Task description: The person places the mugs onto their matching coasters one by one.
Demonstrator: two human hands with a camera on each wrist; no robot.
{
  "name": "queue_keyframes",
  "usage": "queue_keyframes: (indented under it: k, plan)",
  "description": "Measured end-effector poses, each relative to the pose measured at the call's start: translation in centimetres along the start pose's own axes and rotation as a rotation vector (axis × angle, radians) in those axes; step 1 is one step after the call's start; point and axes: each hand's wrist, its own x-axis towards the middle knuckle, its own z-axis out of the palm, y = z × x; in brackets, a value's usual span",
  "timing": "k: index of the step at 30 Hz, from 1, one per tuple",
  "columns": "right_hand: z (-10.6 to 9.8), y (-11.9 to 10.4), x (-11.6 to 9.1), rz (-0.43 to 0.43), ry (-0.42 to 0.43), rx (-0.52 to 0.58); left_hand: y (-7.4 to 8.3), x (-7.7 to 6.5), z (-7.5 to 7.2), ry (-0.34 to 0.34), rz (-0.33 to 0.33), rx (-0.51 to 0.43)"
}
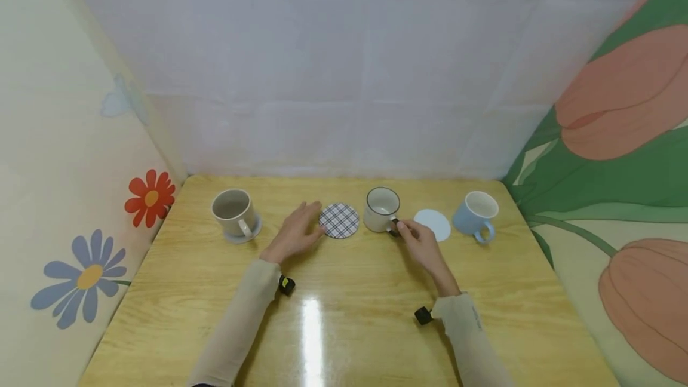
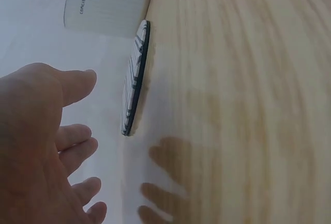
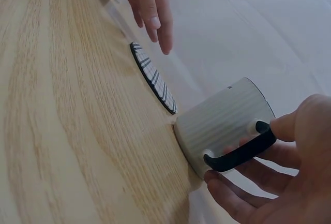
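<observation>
A white ribbed mug with a dark rim and black handle stands upright between two coasters in the head view. My right hand holds it by the handle, thumb on top and fingers curled behind. In the right wrist view the mug's base is right at the tabletop. Left of it lies a round plaid coaster with a dark edge. Fingers spread, my left hand hovers just left of this coaster. The left wrist view shows that hand holding nothing, its shadow falling on the wood.
A beige-grey mug stands on a grey coaster at the left. To the right are a round white coaster and a light blue mug, its handle facing the front. A white cloth hangs behind the table.
</observation>
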Motion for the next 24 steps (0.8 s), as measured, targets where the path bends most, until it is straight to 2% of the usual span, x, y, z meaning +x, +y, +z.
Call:
queue_keyframes:
  k: [8,14,24]
  plan:
    - [0.0,-0.1,0.4,-0.007,-0.059,0.140,-0.3,0.8,0.2,-0.091,-0.017,0.028]
    - [0.1,-0.1,0.3,0.013,-0.071,0.173,-0.9,1.5,0.6,-0.137,-0.013,0.076]
    - [0.8,0.1,0.1,0.064,-0.089,0.217,-0.6,1.7,0.2,-0.211,0.002,0.101]
